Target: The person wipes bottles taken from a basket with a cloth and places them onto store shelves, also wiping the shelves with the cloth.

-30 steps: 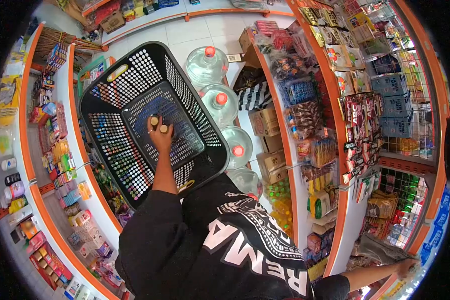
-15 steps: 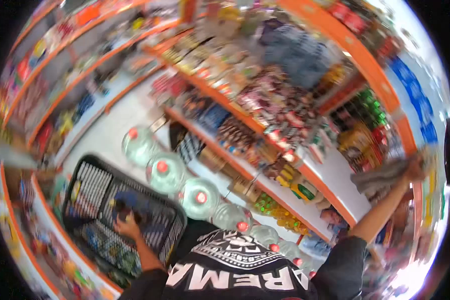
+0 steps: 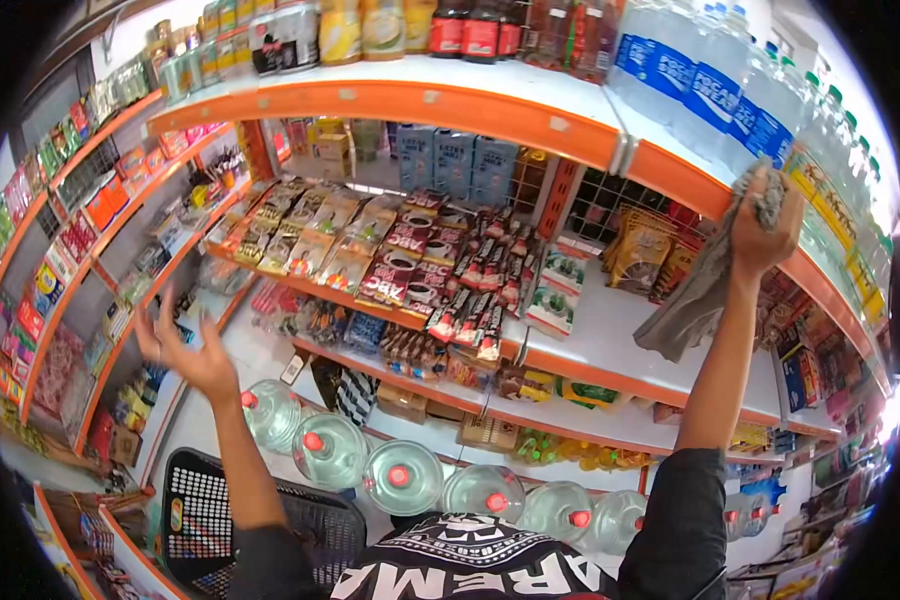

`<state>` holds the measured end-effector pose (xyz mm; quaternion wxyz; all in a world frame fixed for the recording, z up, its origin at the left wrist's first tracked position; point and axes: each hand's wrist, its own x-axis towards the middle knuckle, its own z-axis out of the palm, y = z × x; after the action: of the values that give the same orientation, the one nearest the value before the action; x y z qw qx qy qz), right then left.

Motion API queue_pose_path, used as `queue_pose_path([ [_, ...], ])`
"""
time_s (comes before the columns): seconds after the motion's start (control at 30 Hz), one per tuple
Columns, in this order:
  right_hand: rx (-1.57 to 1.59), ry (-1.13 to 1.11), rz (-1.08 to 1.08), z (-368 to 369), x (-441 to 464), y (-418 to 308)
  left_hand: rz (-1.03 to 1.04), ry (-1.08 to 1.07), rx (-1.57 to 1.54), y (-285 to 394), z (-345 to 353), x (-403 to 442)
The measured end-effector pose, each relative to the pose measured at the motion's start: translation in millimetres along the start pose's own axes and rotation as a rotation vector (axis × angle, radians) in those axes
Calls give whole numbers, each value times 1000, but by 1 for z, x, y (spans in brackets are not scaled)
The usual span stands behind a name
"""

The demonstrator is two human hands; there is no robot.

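My right hand (image 3: 770,225) is raised and closed round a grey cloth (image 3: 685,310), whose loose end hangs below. It is at the orange front edge of the upper shelf (image 3: 390,105), just under the blue-labelled drink bottles (image 3: 705,95). My left hand (image 3: 190,350) holds nothing and has its fingers spread in the air. That hand is above the black plastic basket (image 3: 195,520) on the floor, left of the middle shelf. Coffee sachets (image 3: 400,270) lie in rows on that shelf, between my two hands.
Large water jugs (image 3: 402,475) with red caps stand in a row on the floor before the shelves. Side shelves (image 3: 100,260) full of packets curve along the left. Dark bottles with red labels (image 3: 465,30) stand on the upper shelf. Brown snack bags (image 3: 640,250) sit further right.
My left hand has come up out of the basket and spread its fingers. My view has turned toward the shelves, with the cloth still in my right hand, now at the upper shelf's edge.
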<state>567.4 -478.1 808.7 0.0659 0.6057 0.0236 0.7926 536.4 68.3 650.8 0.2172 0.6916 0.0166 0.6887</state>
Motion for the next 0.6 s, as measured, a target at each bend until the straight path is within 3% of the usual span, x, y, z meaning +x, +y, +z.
queue_pose_path([
  [0.13,48,28,14,1,-2,3,427,-233,-236,131,82,95],
  [0.2,53,55,23,3,-2,3,488,-309,-546,183,139,120],
  [0.37,84,31,68,1,-3,2,851,-560,-512,295,294,182],
  [0.4,103,29,64,1,-4,4,833,-676,-492,312,326,190],
  [0.47,101,29,55,1,-5,5,624,-520,-218,340,389,196],
  [0.5,131,45,38,2,-5,7,628,-515,-241,351,396,198],
  [0.57,160,72,13,4,-5,9,182,-859,-388,365,406,209],
  [0.6,162,80,4,5,-5,11,192,-864,-409,363,416,213],
])
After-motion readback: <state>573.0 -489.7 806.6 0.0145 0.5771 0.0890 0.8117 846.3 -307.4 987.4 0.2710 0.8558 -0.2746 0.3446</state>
